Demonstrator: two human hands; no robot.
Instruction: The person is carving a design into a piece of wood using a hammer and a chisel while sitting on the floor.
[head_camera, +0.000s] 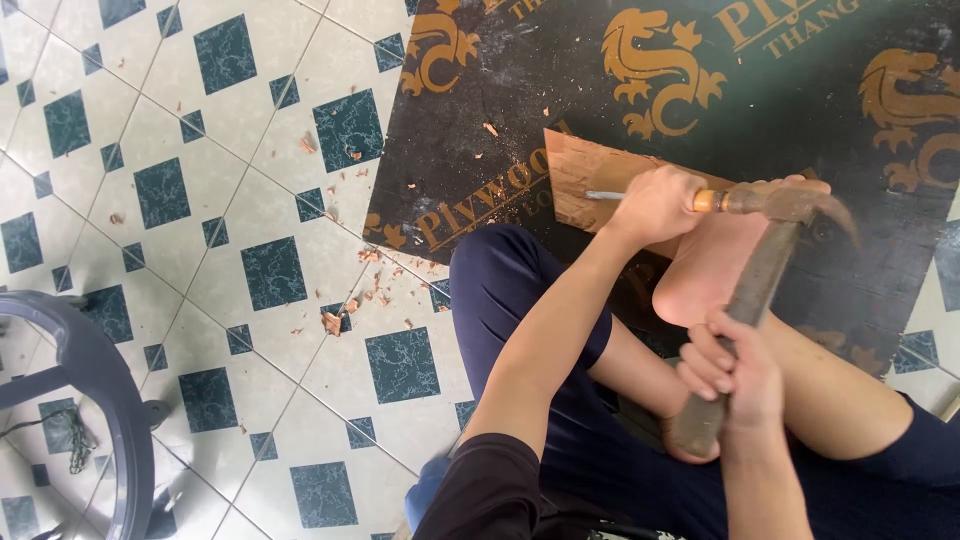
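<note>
Clearly, the left hand (655, 205) is closed around a chisel (640, 197), whose thin metal blade points left onto a small wooden board (590, 180). This board lies on a large black plywood sheet (560, 90) with golden dragon prints, far from the body. The right hand (730, 375) has its grip closed on the handle of a hammer (760, 270), and the hammer head sits just at the orange end of the chisel. 1 bare foot (715, 265) presses near the board, very close to both tools (this looks risky to me). I judge that a blow slightly off the chisel end could hit the left hand or the foot. The board could also slide, because only the foot holds it. Wood chips (335, 320) lie scattered on the tiled floor (200, 250) at the left.
</note>
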